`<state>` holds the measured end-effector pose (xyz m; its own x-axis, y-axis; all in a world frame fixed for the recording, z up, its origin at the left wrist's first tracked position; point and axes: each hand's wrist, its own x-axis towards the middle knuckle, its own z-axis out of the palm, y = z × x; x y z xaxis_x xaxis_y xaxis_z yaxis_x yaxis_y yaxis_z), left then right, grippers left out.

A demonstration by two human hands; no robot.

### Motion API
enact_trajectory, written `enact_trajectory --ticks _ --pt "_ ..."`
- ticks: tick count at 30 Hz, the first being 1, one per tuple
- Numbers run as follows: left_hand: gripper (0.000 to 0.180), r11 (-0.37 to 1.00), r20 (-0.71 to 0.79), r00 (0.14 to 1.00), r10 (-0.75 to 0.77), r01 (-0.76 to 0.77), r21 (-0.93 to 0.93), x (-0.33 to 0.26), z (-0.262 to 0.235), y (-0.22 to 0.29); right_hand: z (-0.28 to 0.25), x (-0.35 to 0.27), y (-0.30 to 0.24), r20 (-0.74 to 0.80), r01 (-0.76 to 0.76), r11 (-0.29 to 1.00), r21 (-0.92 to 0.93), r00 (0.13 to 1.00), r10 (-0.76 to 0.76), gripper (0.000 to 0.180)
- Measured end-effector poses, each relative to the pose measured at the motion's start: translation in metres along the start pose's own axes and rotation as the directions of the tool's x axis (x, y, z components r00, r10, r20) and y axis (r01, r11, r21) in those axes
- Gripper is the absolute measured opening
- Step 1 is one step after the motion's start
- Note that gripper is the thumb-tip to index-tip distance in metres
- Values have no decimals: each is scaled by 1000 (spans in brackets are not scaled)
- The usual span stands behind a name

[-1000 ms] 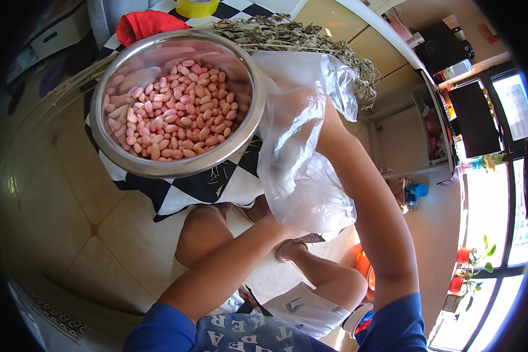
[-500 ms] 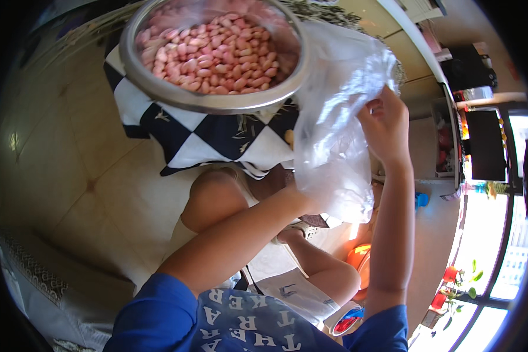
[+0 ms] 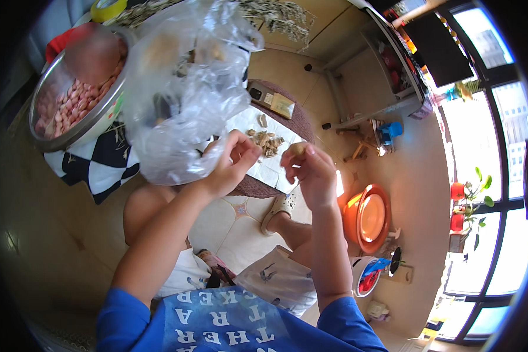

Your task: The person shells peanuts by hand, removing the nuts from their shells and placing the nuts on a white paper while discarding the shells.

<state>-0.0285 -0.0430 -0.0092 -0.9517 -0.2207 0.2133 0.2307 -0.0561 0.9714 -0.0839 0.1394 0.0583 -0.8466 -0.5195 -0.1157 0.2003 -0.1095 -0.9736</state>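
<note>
Clear plastic fills the upper middle of your view: the bag hangs crumpled from your left hand, whose fingers are pinched closed on its lower edge. You hold it up and off the surface, probably so the opening stays reachable and the contents do not spill; what is inside is blurred through the film, so I cannot tell what it carries. From that hand the bag spreads toward 11 o'clock, its bulk partly veiling the steel bowl of pink shelled nuts, which sits at about 10 o'clock on a black-and-white checked cloth.

Your right hand is just beside the left, at its 3 o'clock, fingers curled closed with the tips drawn together on what looks like one small pale piece; it is too small to name. It is apart from the bag, not touching it.

Between and just above both hands, at 12 o'clock, a small heap of tan shells lies on a white sheet, close enough to reach without stretching. An orange basin stands on the floor well apart, at 4 o'clock of the right hand.
</note>
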Motion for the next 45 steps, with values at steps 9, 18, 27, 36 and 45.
enact_trajectory --ticks 9,18,27,36,45 --pt "62 943 299 897 -327 290 160 20 39 15 -25 -7 21 -68 -106 979 -172 993 95 36" --pt "49 884 247 898 -363 416 -213 36 91 7 -38 4 29 -201 158 791 -592 921 -335 28" --pt "34 552 577 789 -213 584 -595 51 89 7 -49 11 15 101 535 710 -459 825 -556 57" --pt "47 801 400 801 -446 557 -222 50 92 12 -45 2 27 -91 447 664 -599 786 -611 35" --pt "72 988 542 826 -155 140 68 54 70 3 -57 -4 24 91 419 568 -709 852 -515 16"
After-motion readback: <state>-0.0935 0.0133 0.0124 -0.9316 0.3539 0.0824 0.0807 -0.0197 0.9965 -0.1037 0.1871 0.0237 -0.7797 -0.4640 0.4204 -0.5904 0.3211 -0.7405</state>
